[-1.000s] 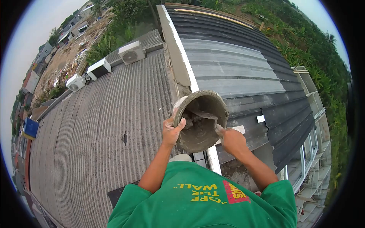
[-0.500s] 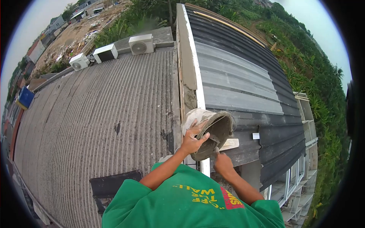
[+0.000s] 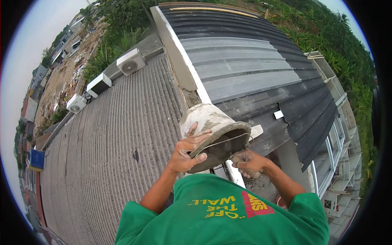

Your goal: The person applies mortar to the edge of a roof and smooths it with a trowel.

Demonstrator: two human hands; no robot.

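A mortar-smeared bucket (image 3: 206, 116) lies tipped toward me on top of the wall, its mouth facing down and right. My left hand (image 3: 188, 151) grips the near-left rim, thumb at the mouth and fingers spread on the outer side. At the right edge of the mouth, my right hand (image 3: 250, 162) is closed on a trowel handle; the blade is hidden in or behind the bucket. Wet grey mortar coats the bucket's inside, and its thin wire handle crosses the opening. Just beyond the bucket, a rough mortar patch (image 3: 191, 98) covers the wall face.
The narrow wall top (image 3: 185, 53) has a white edge and runs away from me. Corrugated grey roofing (image 3: 110, 143) spreads to the left, with several air-conditioner units (image 3: 131, 63) along its far edge. Dark metal roofing (image 3: 249, 108) lies right, and a pale wood block (image 3: 256, 131) sits beside the bucket.
The bucket has tipped further, its mouth turning downward. My right hand has moved from inside the mouth to its right edge, and the trowel blade is now out of sight. The view has rotated.
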